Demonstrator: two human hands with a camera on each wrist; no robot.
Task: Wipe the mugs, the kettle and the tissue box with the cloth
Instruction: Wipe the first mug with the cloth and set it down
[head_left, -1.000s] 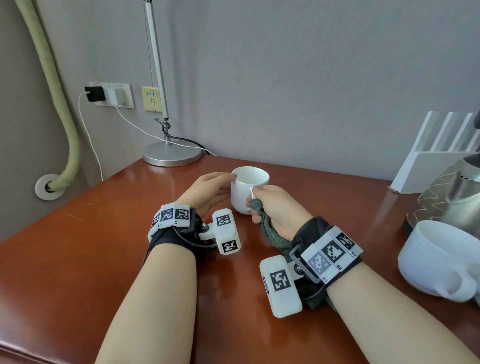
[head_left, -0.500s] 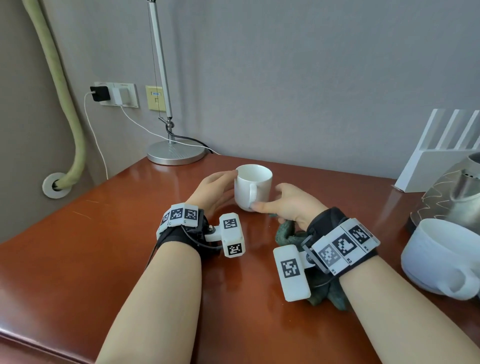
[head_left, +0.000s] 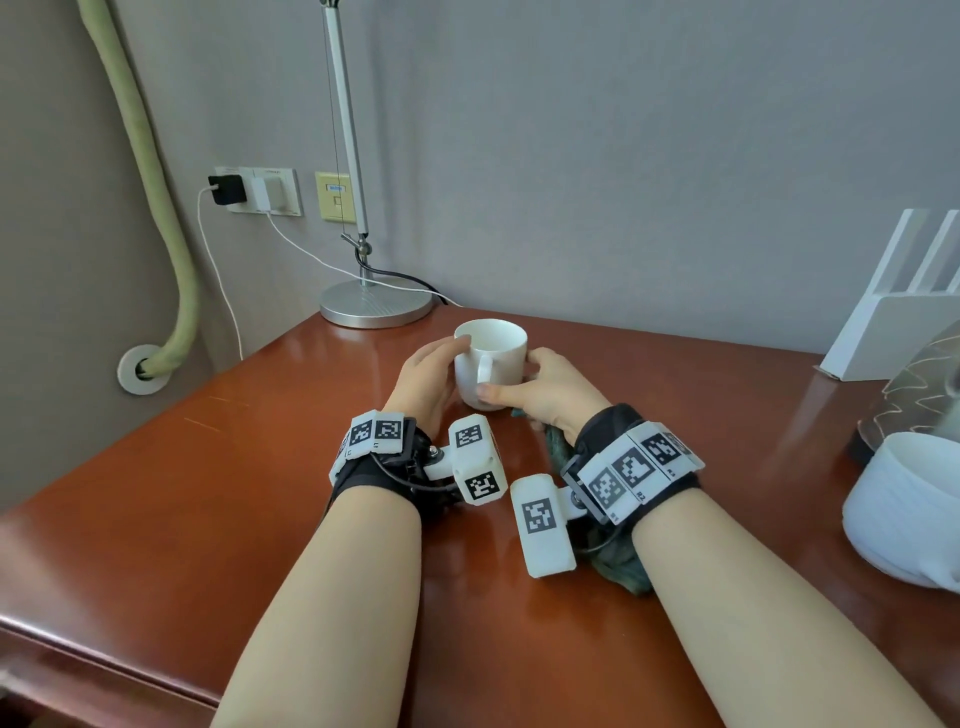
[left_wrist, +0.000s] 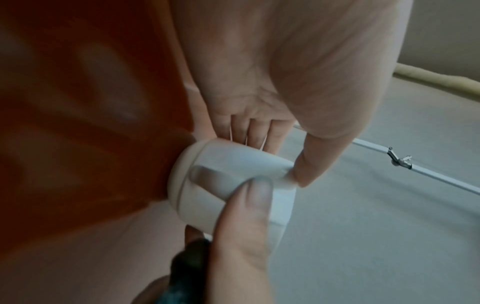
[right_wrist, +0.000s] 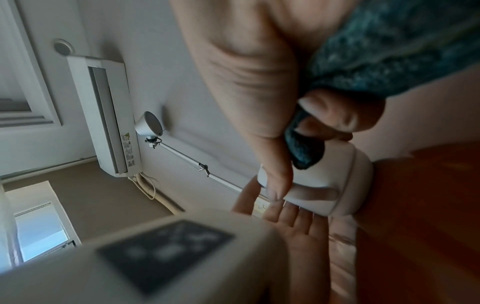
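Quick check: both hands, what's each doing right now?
Left hand: open, fingers against the mug.
Right hand: grips the cloth, thumb on the mug.

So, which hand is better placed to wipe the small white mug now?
Right hand: it already holds the teal cloth beside the small white mug. The left hand only steadies the mug's far side.
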